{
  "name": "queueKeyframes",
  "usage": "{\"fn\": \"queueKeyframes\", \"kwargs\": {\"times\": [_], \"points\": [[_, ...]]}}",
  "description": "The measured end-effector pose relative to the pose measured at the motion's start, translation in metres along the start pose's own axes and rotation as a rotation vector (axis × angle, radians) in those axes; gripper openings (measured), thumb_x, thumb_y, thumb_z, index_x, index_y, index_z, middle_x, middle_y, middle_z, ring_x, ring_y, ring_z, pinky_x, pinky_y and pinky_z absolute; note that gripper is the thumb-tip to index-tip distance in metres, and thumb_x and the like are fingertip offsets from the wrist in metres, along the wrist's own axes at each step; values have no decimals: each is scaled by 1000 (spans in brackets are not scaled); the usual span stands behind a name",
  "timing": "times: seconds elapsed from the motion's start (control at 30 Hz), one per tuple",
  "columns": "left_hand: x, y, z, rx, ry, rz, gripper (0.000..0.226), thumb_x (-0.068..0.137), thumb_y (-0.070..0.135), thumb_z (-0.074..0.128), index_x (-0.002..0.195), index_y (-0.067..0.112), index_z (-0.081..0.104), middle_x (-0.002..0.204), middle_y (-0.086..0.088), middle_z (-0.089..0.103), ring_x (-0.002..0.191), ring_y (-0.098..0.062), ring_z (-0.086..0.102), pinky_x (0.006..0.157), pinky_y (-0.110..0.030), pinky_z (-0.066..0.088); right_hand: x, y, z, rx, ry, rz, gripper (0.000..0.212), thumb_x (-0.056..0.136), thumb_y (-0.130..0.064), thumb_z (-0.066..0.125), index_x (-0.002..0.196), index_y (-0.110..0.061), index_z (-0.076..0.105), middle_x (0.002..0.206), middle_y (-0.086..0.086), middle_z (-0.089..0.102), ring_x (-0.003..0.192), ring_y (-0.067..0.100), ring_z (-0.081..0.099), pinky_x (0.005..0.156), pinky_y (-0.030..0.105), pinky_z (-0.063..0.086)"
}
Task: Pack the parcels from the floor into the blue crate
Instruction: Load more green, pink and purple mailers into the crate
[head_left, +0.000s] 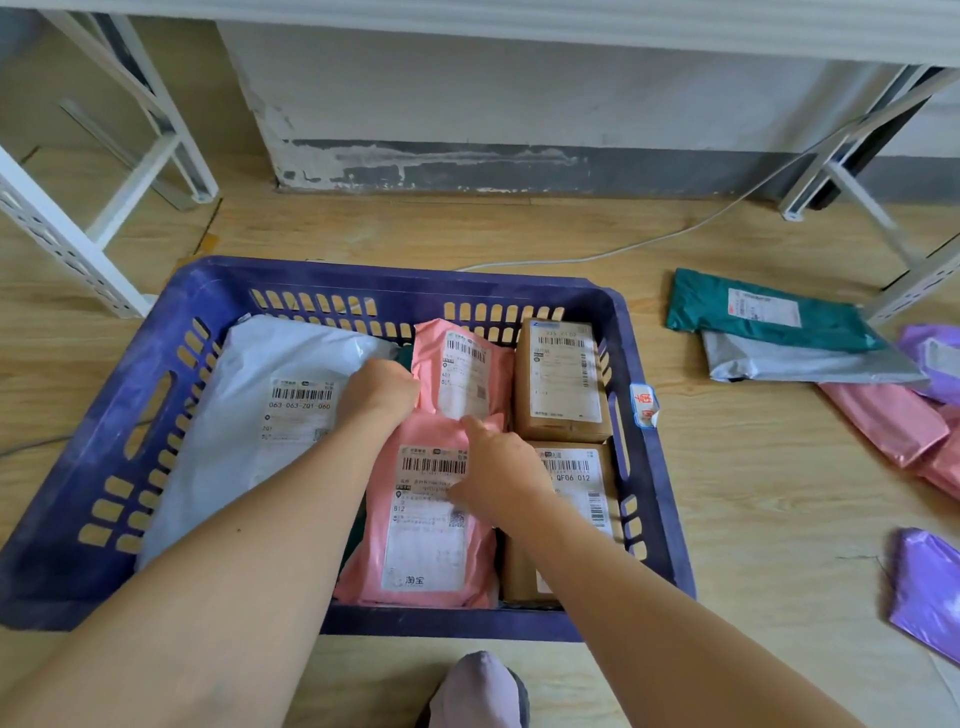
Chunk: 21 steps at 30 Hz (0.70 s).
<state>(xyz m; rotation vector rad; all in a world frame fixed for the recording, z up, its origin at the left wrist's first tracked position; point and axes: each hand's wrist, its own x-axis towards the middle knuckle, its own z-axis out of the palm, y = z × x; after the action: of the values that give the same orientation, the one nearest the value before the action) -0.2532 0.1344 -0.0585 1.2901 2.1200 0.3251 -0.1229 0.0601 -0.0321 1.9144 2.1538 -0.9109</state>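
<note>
The fingers of the left grip (376, 389) are hidden, tucked down between a white mailer (249, 415) and the upper pink mailer (462, 374); whether anything is pinched cannot be told. One finger of the right grip (498, 467) is stretched over the lower pink mailer (421, 525); the rest are unseen. A dark green item (404, 354) between the mailers is mostly covered. The blue crate (156, 322), centre frame, also holds two cardboard boxes (563, 379) along its right side. At right, a green mailer (763, 317), a grey mailer (810, 361), pink mailers (888, 421) and purple mailers (930, 592) lie on the floor (727, 493), the purple ones cut off by the frame edge.
</note>
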Motion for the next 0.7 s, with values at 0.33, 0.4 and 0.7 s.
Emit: {"fn": "queueKeyframes", "kwargs": {"times": [0.33, 0.4, 0.7], "points": [[-20, -19, 4, 235, 402, 476, 14, 86, 20, 57, 93, 8, 57, 96, -10, 57, 87, -29, 56, 66, -36, 42, 9, -6, 12, -149, -67, 65, 75, 91, -14, 52, 148, -2, 6, 133, 17, 48, 118, 32, 53, 84, 37, 49], [-26, -31, 7, 360, 491, 738, 15, 82, 19, 51, 86, 8, 61, 87, -9, 58, 79, -30, 59, 62, -35, 46, 7, -5, 11, -131, -48, 68, 72, 91, -13, 52, 147, -1, 9, 129, 17, 52, 115, 33, 55, 82, 37, 49], [-58, -64, 12, 698, -174, 538, 73, 92, 59, 3, 147, 16, -19, 155, 2, -23, 143, -14, -21, 113, -35, -14, -12, -9, 17, -206, -72, -11, 103, 80, -34, 71, 149, -15, -3, 117, 15, 60, 107, 32, 60, 76, 37, 50]]}}
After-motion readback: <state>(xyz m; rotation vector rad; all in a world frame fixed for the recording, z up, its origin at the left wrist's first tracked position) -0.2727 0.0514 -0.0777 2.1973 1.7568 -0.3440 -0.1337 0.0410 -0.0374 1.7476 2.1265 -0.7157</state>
